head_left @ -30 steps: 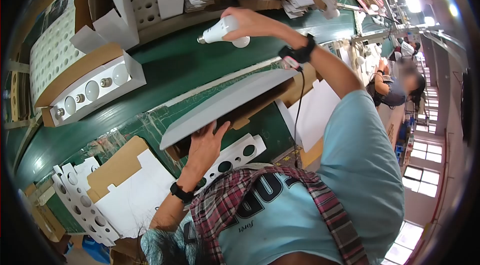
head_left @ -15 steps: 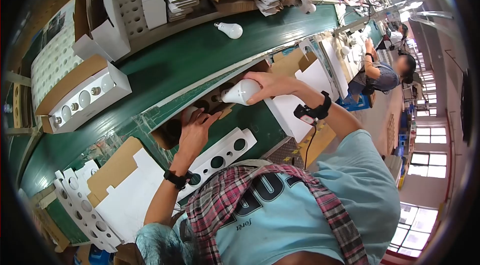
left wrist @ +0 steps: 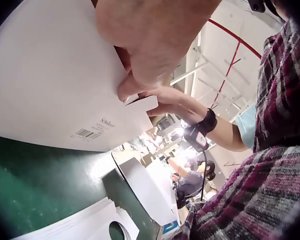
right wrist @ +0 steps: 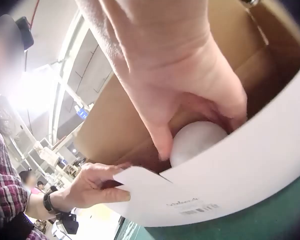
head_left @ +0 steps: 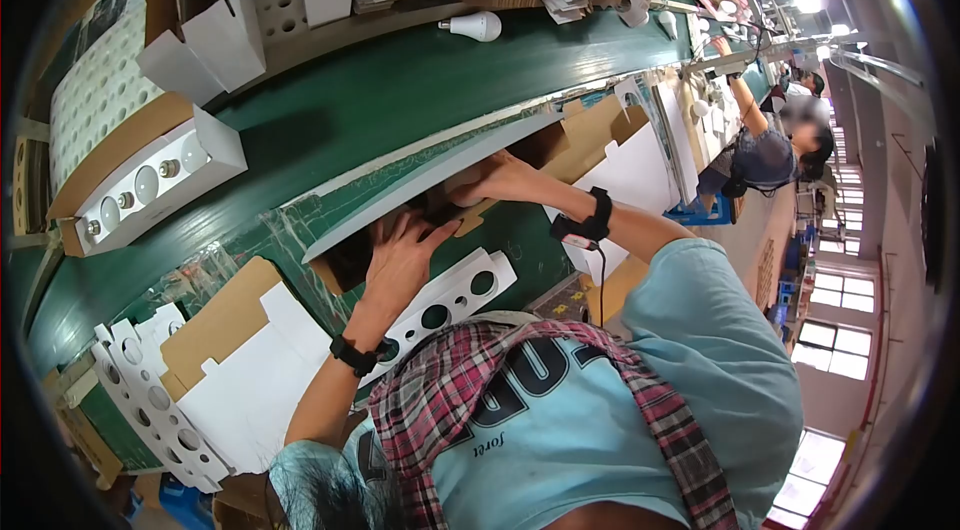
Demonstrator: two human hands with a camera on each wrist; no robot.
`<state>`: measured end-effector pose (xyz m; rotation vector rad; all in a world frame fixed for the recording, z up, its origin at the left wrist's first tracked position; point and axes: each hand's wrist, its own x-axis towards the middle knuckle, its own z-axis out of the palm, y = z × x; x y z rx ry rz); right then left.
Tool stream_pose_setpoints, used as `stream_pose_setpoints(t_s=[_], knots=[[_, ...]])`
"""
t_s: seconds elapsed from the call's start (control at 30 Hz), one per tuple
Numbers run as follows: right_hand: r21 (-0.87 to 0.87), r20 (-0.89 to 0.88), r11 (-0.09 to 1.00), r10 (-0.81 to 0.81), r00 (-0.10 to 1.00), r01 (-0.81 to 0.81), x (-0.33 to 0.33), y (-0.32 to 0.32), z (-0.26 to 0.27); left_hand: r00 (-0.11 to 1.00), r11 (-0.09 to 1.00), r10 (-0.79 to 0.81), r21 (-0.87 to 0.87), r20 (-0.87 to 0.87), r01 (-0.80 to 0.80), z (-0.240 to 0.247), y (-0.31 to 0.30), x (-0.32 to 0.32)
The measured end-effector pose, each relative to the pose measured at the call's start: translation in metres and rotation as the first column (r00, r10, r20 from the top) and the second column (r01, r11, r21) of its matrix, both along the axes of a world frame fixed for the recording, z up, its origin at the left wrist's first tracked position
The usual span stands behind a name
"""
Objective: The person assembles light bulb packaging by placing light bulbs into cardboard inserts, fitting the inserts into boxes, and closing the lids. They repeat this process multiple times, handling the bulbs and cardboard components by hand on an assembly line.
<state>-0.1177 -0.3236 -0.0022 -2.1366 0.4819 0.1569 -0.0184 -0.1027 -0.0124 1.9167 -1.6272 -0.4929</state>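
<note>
In front of the torso lies a cardboard box [head_left: 395, 202], white outside and brown inside, its opening turned toward the person. My right hand [head_left: 495, 180] reaches into it. In the right wrist view, its thumb and fingers grip the rounded white end of a light bulb [right wrist: 197, 142], whose base is hidden behind the box wall. My left hand [head_left: 400, 255] pinches the box edge near its other end, thumb outside and fingers inside. A printed label with a barcode [left wrist: 85, 133] shows on the box's white face.
Another light bulb [head_left: 475, 26] lies on the far side of the green surface [head_left: 330, 120]. A white box [head_left: 220, 145] with several bulbs stands at left. Punched white inserts [head_left: 455, 305] and flattened cartons [head_left: 250, 350] lie nearby. Another person [head_left: 765, 155] works at right.
The right hand has come from the far side of the green surface, leaving one bulb there, and carried another down into the box. The left hand has stayed at the box, which has tilted.
</note>
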Motion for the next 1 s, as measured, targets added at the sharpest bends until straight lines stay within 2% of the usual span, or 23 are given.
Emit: stream_pose_setpoints(t_s=[0.03,0.1,0.17,0.23,0.27,0.3,0.33,0.37,0.4,0.43,0.47,0.53,0.57,0.6,0.67,0.7,0.73,0.77,0.87,1.0], knots=[[-0.057,0.008,0.987,0.148,0.989,-0.147,-0.001,-0.004,-0.013,1.000,1.000,-0.023,0.011,0.002,0.023,-0.002,0.000,-0.001],[-0.166,0.005,0.889,0.433,0.901,-0.426,-0.001,-0.014,-0.038,1.000,0.999,-0.022,0.031,0.009,0.022,0.001,-0.002,-0.002],[-0.348,0.131,0.847,0.468,0.874,-0.401,-0.001,-0.010,-0.048,0.999,0.999,-0.020,0.051,0.034,0.019,0.005,-0.002,0.000],[-0.713,0.267,0.619,0.674,0.689,-0.329,0.002,-0.016,-0.030,0.997,0.999,-0.023,0.042,0.076,0.019,0.009,-0.004,0.000],[-0.584,0.196,0.773,0.432,0.880,-0.249,-0.002,-0.013,-0.011,0.998,0.999,-0.043,0.034,0.051,0.041,0.012,-0.004,0.004],[-0.453,0.075,0.884,0.163,0.984,-0.112,0.002,-0.006,0.030,0.998,0.998,-0.058,0.030,0.022,0.057,0.014,-0.001,0.010],[0.075,-0.530,0.965,0.253,0.810,-0.253,0.020,-0.033,0.066,0.997,0.997,-0.072,0.033,-0.009,0.073,0.016,0.004,0.015],[0.402,-0.377,0.915,0.193,0.906,-0.028,0.016,-0.041,0.103,0.998,0.998,-0.065,0.029,0.015,0.064,0.016,0.009,0.019],[0.578,-0.296,0.815,0.250,0.922,-0.036,0.010,-0.063,0.119,0.997,0.998,-0.061,0.027,0.041,0.060,0.015,0.015,0.024],[0.724,-0.100,0.677,0.295,0.950,-0.133,0.007,-0.089,0.129,0.996,0.998,-0.058,0.025,0.069,0.056,0.016,0.019,0.028],[0.759,0.080,0.630,0.159,0.984,-0.163,0.001,-0.109,0.124,0.996,0.997,-0.063,0.048,0.067,0.059,0.018,0.024,0.032],[0.582,0.118,0.808,-0.196,0.974,0.092,0.014,-0.138,0.105,0.994,0.996,-0.066,0.070,0.089,0.060,0.017,0.031,0.035],[0.289,0.139,0.942,-0.215,0.967,0.168,0.018,-0.156,0.077,0.993,0.995,-0.062,0.084,0.099,0.054,0.020,0.032,0.034],[-0.034,0.166,0.972,-0.225,0.960,0.234,0.025,-0.171,0.038,0.994,0.987,-0.079,0.143,0.079,0.067,0.025,0.033,0.036],[-0.236,0.146,0.931,-0.250,0.957,0.279,0.045,-0.193,-0.027,0.996,0.993,-0.066,0.099,0.066,0.059,0.021,0.038,0.037],[-0.068,0.049,0.904,-0.420,0.906,0.422,0.063,-0.195,-0.038,0.997,0.996,-0.057,0.078,0.059,0.052,0.018,0.039,0.038],[0.087,-0.078,0.825,-0.553,0.829,0.559,0.081,-0.195,-0.046,0.998,0.998,-0.043,0.051,0.054,0.040,0.017,0.038,0.039],[0.216,-0.227,0.697,-0.645,0.730,0.684,0.096,-0.194,-0.054,0.998,0.997,-0.041,0.073,0.052,0.037,0.017,0.038,0.041],[0.212,-0.252,0.668,-0.668,0.700,0.714,0.125,-0.190,-0.072,0.996,0.994,-0.030,0.109,0.089,0.020,0.008,0.038,0.042],[0.550,-0.196,0.514,-0.687,0.700,0.658,0.121,-0.193,-0.102,1.000,0.998,0.012,0.068,-0.024,-0.010,0.022,0.034,0.043]])
